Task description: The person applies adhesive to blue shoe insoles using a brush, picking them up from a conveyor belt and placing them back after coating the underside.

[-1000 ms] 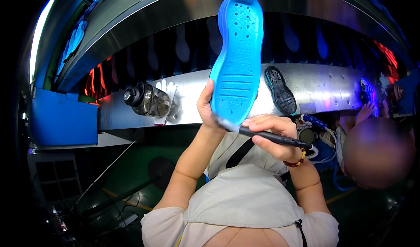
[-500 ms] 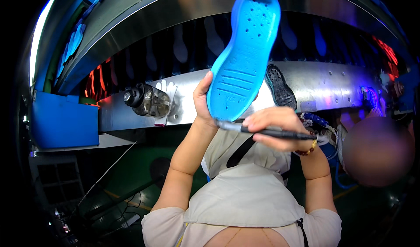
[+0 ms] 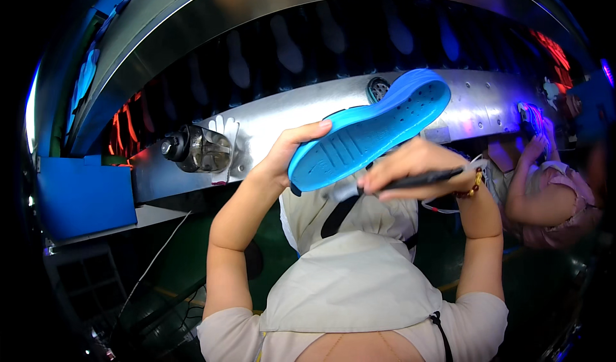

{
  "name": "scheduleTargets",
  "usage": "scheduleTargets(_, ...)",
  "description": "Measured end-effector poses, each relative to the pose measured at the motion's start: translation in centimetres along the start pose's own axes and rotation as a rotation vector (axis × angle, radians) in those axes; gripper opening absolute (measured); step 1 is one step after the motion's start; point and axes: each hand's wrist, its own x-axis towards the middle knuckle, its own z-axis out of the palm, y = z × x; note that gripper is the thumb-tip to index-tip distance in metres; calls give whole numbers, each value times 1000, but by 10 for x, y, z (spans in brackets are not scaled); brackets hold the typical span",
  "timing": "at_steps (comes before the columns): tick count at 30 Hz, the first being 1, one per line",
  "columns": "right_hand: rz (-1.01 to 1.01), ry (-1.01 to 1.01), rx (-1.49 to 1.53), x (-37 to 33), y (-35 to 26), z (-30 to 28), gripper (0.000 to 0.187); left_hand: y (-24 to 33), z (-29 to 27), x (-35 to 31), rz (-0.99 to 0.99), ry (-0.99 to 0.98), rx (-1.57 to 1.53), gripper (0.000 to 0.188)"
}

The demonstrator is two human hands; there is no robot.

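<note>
My left hand [image 3: 287, 149] is closed on the heel end of a bright blue shoe sole [image 3: 350, 145]. The sole hangs tilted above the metal ledge, its toe end pointing up to the right. Its inner face shows, with grooves and small holes. My right hand [image 3: 417, 164] grips a slim black-handled brush [image 3: 428, 178]. The brush's greyish tip is blurred and lies just below the sole's lower edge; whether it touches cannot be told. Behind the blue sole, a dark sole [image 3: 378, 89] on the ledge is partly hidden.
On the metal ledge [image 3: 269, 121] stand a dark see-through bottle [image 3: 204, 150] and a white glove [image 3: 226, 128]. Beyond it, a dark channel holds several soles [image 3: 287, 44]. A blue box [image 3: 86, 195] is at left. Another person [image 3: 545, 195] works at right.
The blue sole has come down and tipped over to the right, after standing nearly upright. The brush tip has parted from the heel end. The whole view has shifted somewhat.
</note>
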Motion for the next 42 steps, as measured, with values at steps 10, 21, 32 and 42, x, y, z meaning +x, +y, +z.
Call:
scheduleTargets(10, 23, -22, -133, -9, -4, -16, 16, -6, 11, -7, -106, 87, 128, 63)
scheduleTargets(21, 189, -10, -297, -21, 3, -31, 17, -5, 1, -15, -70, 146, 321, 64)
scheduleTargets(32, 168, 359, 301, -4, 8, 15, 21, -25, -6, 6, 74, -2, -181, 61)
scheduleTargets(42, 55, 659, -357, -4, 29, 46, 13, -40, -15, 18, 100, -131, -486, 62)
